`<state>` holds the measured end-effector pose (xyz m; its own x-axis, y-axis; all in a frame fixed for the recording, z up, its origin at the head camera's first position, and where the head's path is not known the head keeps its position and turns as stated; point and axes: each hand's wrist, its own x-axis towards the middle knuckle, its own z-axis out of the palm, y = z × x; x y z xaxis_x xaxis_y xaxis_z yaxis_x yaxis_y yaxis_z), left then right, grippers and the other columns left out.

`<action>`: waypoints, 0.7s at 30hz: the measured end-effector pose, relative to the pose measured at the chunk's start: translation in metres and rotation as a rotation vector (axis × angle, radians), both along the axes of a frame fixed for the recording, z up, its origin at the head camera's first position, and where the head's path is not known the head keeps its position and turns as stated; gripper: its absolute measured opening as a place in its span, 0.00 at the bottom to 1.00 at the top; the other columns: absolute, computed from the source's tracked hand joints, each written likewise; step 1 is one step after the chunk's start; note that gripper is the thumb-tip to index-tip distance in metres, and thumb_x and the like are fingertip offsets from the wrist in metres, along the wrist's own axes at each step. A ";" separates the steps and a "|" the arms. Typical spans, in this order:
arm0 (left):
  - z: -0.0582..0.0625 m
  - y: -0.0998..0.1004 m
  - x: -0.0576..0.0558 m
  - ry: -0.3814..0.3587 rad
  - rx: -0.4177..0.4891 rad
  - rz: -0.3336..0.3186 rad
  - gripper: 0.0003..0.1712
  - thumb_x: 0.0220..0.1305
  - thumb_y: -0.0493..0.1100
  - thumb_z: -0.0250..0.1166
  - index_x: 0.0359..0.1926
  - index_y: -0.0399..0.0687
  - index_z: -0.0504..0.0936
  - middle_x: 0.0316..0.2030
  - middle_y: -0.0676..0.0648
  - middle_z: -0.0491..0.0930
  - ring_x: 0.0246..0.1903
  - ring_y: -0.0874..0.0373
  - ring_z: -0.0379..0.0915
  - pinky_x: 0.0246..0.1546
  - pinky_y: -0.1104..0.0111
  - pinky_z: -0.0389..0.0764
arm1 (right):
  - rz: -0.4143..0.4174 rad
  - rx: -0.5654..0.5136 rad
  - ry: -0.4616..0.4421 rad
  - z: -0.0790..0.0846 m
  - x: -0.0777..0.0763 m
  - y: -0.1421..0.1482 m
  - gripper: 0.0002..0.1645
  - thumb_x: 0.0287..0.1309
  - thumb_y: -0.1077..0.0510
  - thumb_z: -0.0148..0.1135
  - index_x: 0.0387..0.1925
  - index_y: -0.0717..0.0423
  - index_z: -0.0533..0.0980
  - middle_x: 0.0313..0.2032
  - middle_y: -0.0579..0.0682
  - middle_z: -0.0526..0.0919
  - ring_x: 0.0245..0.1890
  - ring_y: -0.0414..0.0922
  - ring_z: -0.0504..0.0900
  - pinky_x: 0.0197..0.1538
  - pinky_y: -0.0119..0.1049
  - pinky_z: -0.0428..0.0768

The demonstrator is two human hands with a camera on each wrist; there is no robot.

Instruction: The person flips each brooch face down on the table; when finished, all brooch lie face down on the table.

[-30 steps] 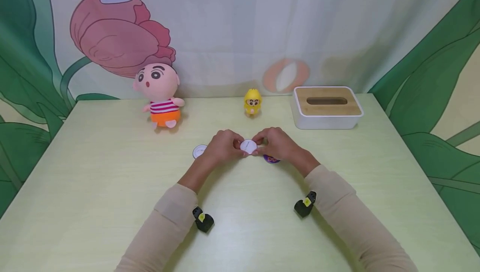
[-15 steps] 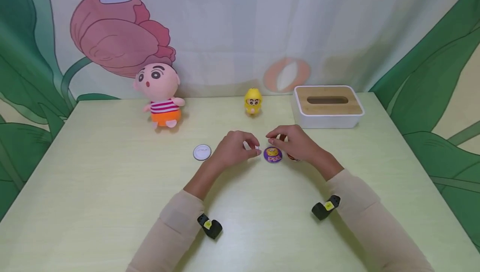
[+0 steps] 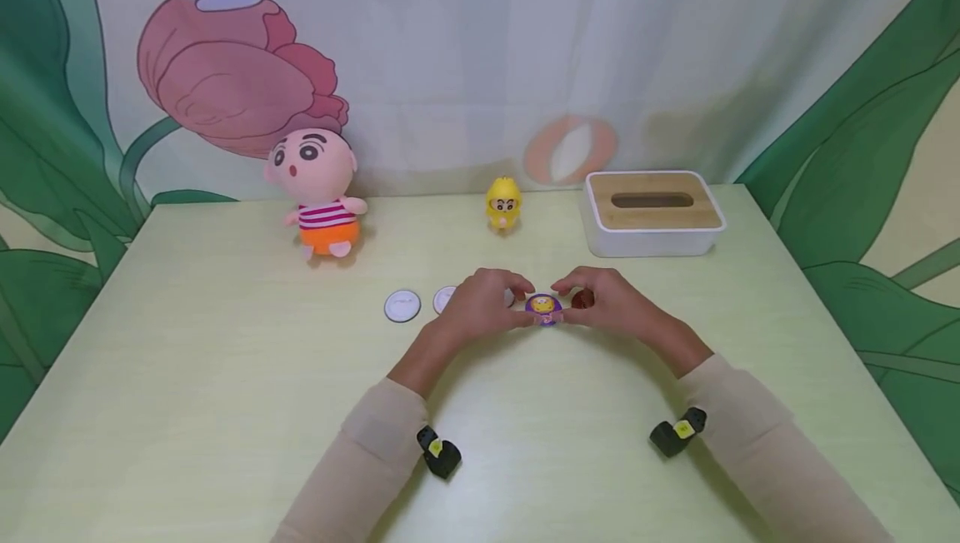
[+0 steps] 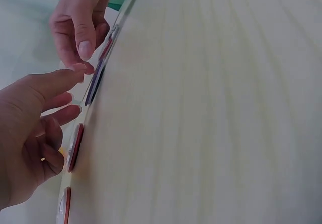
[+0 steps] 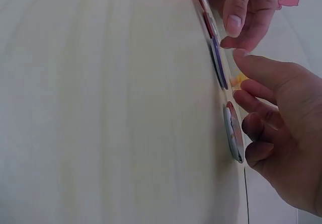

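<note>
A purple pin badge with a yellow figure lies face up on the table between the two hands. My left hand is at its left, and my right hand at its right. Both thumbs reach over its lower edge, with the index fingers near its upper sides; firm contact cannot be made out. In the left wrist view the purple badge lies flat under the fingertips. A reddish-brown badge sits partly under my right hand. White-backed badges lie to the left, some partly hidden by my left hand.
Behind the badges stand a plush doll in a striped top, a small yellow figurine, and a white tissue box with a wooden lid. A printed curtain hangs at the table's back edge.
Both hands held a white-backed badge, then the right hand let go and moved right. White-backed badges now show left of and beside the left hand, and both hands have come to the purple badge.
</note>
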<state>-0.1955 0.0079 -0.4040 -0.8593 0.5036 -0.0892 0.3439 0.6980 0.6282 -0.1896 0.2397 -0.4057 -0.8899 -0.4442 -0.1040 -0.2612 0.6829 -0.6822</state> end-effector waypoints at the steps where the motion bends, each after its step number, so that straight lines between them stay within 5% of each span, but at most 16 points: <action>1: 0.000 0.001 0.000 0.002 -0.013 0.001 0.25 0.58 0.54 0.76 0.55 0.50 0.86 0.43 0.50 0.86 0.39 0.57 0.75 0.41 0.67 0.76 | 0.003 0.015 -0.005 -0.001 0.000 -0.001 0.26 0.57 0.58 0.74 0.56 0.61 0.81 0.46 0.56 0.85 0.37 0.45 0.77 0.40 0.27 0.77; 9: -0.004 0.011 -0.003 0.047 -0.134 -0.007 0.32 0.56 0.58 0.76 0.58 0.49 0.85 0.43 0.50 0.87 0.42 0.57 0.78 0.44 0.65 0.80 | 0.002 0.124 0.024 0.000 -0.002 -0.007 0.28 0.51 0.54 0.79 0.54 0.57 0.84 0.44 0.52 0.87 0.37 0.45 0.78 0.41 0.32 0.79; 21: -0.003 0.014 -0.004 -0.001 -0.082 0.009 0.24 0.55 0.53 0.78 0.50 0.47 0.87 0.43 0.50 0.88 0.42 0.58 0.79 0.48 0.65 0.81 | -0.025 0.119 0.025 -0.001 -0.003 -0.010 0.25 0.50 0.56 0.80 0.51 0.55 0.85 0.42 0.52 0.88 0.35 0.44 0.77 0.38 0.31 0.77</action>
<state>-0.1998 0.0221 -0.4068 -0.8635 0.4873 -0.1304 0.3372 0.7498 0.5692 -0.1931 0.2299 -0.4065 -0.9036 -0.4075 -0.1321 -0.2588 0.7650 -0.5897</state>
